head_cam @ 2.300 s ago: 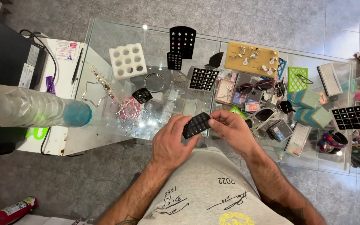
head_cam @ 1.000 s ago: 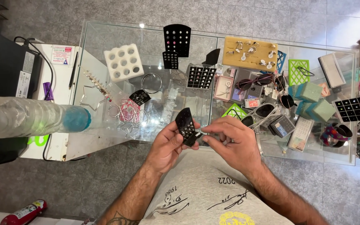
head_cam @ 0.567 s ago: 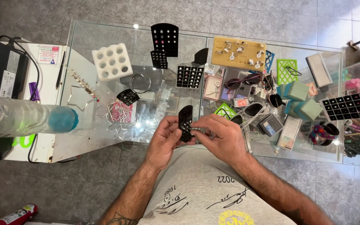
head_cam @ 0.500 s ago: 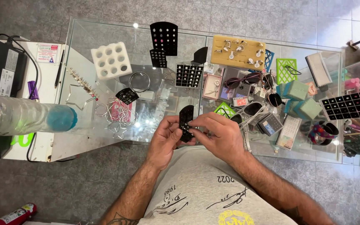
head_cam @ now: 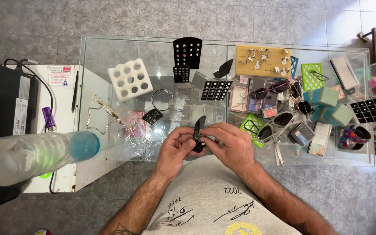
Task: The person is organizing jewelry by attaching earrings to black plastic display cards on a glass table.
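Left hand (head_cam: 177,150) fingers pinching black earring card (head_cam: 198,132); right hand (head_cam: 230,146) fingers gripping its edge, above glass counter (head_cam: 109,48)

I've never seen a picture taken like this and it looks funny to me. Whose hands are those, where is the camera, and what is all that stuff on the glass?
The camera sits on a person's head and looks straight down, so you see their own two arms. The left hand and the right hand together hold a small black card with tiny studs on it, turned edge-up. Below is a glass counter. On it lie a white block with round holes, a tan board with rings, more black earring cards, sunglasses and green foam blocks. The big blurry thing on the left is a plastic bottle, close to the camera.
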